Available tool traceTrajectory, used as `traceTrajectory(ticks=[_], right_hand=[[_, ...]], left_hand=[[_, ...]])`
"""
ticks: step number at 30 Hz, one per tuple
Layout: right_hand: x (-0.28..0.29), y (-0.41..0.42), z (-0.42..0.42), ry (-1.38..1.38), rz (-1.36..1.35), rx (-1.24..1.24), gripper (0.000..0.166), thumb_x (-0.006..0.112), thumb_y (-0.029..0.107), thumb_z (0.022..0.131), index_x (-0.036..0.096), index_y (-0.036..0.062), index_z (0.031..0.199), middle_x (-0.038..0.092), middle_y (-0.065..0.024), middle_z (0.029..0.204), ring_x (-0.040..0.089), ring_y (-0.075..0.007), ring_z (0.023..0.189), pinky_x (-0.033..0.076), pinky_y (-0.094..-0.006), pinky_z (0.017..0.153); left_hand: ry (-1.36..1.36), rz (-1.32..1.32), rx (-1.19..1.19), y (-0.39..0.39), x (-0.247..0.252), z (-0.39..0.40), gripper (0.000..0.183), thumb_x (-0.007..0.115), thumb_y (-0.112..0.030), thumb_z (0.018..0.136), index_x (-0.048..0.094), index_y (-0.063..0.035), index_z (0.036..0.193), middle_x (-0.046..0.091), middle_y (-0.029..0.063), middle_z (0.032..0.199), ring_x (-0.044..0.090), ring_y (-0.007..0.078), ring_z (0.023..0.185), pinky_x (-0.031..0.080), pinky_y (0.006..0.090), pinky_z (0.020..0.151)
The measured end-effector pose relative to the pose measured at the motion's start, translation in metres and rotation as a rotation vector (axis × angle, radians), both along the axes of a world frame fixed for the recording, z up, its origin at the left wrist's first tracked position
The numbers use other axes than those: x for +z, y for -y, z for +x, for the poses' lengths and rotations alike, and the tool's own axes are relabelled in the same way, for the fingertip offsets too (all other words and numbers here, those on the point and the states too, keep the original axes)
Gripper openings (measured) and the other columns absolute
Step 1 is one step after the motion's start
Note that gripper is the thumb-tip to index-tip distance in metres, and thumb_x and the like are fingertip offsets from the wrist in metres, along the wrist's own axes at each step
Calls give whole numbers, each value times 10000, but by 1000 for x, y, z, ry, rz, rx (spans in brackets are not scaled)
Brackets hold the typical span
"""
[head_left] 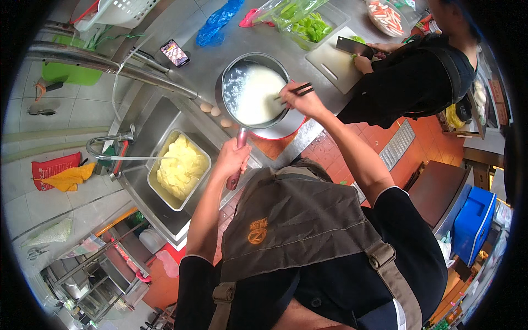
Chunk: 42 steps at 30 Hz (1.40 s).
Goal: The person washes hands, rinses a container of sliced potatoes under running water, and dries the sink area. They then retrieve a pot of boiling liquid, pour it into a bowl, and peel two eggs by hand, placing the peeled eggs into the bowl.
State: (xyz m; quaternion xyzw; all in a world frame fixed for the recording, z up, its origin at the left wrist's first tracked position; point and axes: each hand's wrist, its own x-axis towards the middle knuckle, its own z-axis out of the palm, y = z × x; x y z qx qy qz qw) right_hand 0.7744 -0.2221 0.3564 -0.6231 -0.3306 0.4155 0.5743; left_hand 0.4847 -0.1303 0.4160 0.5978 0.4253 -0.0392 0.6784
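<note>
My left hand (233,156) is wrapped around the reddish-brown handle (242,136) of a deep saucepan (225,101). The pan is tilted, and a milky white liquid (258,97) lies toward its right side, leaving part of the dark inner wall wet and exposed. In my right hand (303,99) is a pair of dark chopsticks (306,88), their lower ends over or in the liquid near the right rim; motion blurs them. Beneath the pan shows part of a white, red-rimmed round surface (282,131). Several eggs (215,111) rest on the counter left of the pan.
Left, a sink (142,185) holds a metal tub (152,192) of sliced potatoes (181,167) under a running tap (97,142). A co-worker (416,82) cuts greens with a cleaver (354,48) on a white board (330,62). A phone (175,53) and blue plastic bag (216,22) lie farther back.
</note>
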Motion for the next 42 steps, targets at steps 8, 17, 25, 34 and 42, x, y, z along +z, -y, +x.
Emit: traceTrajectory(ticks=[8, 17, 25, 34, 42], right_hand=[[-12, 10, 4, -69, -88, -5, 211, 645, 182, 981, 705, -14, 1032, 697, -72, 831, 666, -152, 724, 567, -302, 671], [-22, 19, 6, -409, 18, -114, 264, 610, 171, 1003, 683, -50, 1127, 687, -121, 968, 680, -203, 831, 578, -335, 772], [-37, 18, 15, -444, 127, -208, 210, 656, 166, 973, 715, -30, 1025, 705, -106, 894, 682, -180, 742, 563, -307, 670], [-51, 18, 9, -391, 68, -306, 250, 615, 174, 1014, 665, -53, 1104, 680, -130, 975, 690, -232, 841, 583, -350, 778], [-55, 23, 15, -449, 105, -251, 249, 627, 195, 1008, 667, -38, 1088, 680, -123, 940, 694, -226, 798, 584, -345, 762]], left_hand=[[-85, 115, 3, 5, 0, 9, 135, 595, -120, 946, 503, -40, 890, 514, 21, 623, 486, 107, 425, 408, 297, 381], [-155, 217, -28, 9, -6, 5, 147, 591, -131, 952, 508, -20, 902, 536, 35, 622, 509, 120, 430, 424, 306, 389], [-213, 347, -86, 10, -3, 9, 196, 607, -153, 933, 533, 23, 886, 609, 122, 614, 611, 198, 458, 488, 366, 434], [-278, 668, -182, 12, -18, 5, 248, 644, -162, 904, 582, 69, 968, 674, 284, 780, 691, 440, 729, 548, 509, 679], [-316, 909, -305, 23, -2, 11, 276, 660, -165, 889, 570, 75, 992, 672, 324, 845, 672, 489, 817, 529, 562, 750]])
